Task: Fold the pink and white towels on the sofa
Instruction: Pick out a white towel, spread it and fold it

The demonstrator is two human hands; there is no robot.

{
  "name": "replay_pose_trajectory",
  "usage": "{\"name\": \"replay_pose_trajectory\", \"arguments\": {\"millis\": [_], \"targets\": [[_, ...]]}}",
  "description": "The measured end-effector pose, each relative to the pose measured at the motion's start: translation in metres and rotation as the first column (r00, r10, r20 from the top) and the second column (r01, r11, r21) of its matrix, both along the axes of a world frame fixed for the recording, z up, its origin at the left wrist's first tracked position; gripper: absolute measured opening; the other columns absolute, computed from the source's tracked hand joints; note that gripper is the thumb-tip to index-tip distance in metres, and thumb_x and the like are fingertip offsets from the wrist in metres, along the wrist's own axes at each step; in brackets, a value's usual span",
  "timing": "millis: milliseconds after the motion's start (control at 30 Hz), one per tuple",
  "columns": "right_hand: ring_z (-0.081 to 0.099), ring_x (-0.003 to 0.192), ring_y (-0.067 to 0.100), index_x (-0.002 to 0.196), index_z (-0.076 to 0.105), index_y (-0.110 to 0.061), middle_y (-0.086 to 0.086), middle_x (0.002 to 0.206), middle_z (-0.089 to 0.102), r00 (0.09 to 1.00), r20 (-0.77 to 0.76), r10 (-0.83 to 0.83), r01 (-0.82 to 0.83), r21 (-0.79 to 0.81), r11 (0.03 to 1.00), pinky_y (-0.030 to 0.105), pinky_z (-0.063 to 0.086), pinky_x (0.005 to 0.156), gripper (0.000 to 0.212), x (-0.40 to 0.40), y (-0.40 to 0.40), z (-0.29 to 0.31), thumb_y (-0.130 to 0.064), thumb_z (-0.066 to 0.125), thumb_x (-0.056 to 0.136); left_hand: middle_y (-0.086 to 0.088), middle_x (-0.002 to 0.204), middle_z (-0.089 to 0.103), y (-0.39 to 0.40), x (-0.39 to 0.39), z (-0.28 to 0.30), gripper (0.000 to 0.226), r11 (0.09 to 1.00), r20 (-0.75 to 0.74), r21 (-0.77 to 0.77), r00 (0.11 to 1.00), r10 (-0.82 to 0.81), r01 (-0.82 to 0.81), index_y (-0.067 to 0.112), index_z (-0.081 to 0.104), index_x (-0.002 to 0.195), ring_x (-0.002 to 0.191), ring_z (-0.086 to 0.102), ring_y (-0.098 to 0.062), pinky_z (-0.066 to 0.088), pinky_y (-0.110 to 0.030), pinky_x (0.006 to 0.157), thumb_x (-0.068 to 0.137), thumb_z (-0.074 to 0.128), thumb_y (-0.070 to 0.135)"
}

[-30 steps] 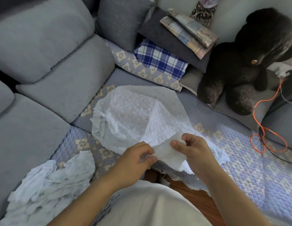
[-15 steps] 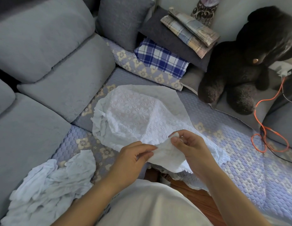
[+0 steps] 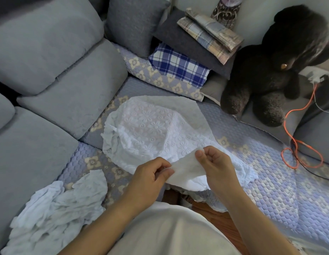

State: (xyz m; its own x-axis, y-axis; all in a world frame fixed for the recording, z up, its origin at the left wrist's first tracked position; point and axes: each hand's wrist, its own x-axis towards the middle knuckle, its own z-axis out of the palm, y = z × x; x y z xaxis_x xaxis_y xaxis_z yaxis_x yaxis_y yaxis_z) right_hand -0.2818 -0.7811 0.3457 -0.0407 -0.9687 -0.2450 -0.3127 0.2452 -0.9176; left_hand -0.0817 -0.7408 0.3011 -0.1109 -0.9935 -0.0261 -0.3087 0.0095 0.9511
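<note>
White towel (image 3: 156,126) lies spread on the sofa cover (image 3: 270,181), its near edge lifted; left hand (image 3: 150,175) and right hand (image 3: 215,162) each pinch that edge, the cloth stretching away beyond both.

hands (image 3: 152,175) drawn apart, towel edge (image 3: 185,166) stretched

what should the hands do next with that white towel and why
Probably draw the hands apart to stretch the pinched edge flat. The left hand and right hand both pinch one edge of the white towel, close together, while the rest lies rumpled on the sofa.
</note>
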Motion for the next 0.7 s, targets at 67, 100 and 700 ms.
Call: {"name": "replay_pose_trajectory", "arguments": {"millis": [67, 100, 700], "targets": [[0.056, 0.064, 0.011, 0.076, 0.064, -0.016, -0.004, 0.067, 0.063, 0.999, 0.030, -0.021, 0.022, -0.018, 1.000, 0.037, 0.044, 0.066, 0.025, 0.002, 0.003, 0.005, -0.025, 0.062, 0.100, 0.015, 0.077, 0.055, -0.002, 0.002, -0.005, 0.018, 0.988, 0.175, -0.134, 0.983, -0.051, 0.075, 0.034, 0.057, 0.079, 0.075, 0.051, -0.005, 0.039, -0.013, 0.069, 0.091, 0.060, 0.047], [0.056, 0.066, 0.015, 0.076, 0.065, -0.017, 0.000, 0.068, 0.063, 0.999, 0.039, -0.034, 0.036, -0.034, 0.999, 0.039, 0.044, 0.067, 0.025, 0.003, 0.004, 0.009, -0.025, 0.062, 0.100, 0.015, 0.078, 0.050, -0.002, 0.003, -0.009, 0.024, 0.971, 0.269, -0.197, 0.960, -0.082, 0.138, 0.029, 0.058, 0.078, 0.077, 0.047, -0.004, 0.037, -0.015, 0.072, 0.091, 0.059, 0.049], [0.056, 0.056, 0.003, 0.076, 0.062, -0.026, -0.012, 0.064, 0.063, 0.971, -0.086, -0.223, 0.178, -0.365, 0.914, 0.016, 0.044, 0.051, 0.025, -0.002, -0.011, 0.046, -0.024, 0.059, 0.101, 0.008, 0.093, 0.064, -0.007, 0.012, -0.031, 0.030, 0.882, 0.225, -0.471, 0.969, 0.104, 0.015, 0.011, 0.072, 0.095, 0.079, 0.060, -0.005, 0.049, -0.019, 0.072, 0.105, 0.050, 0.029]]}}
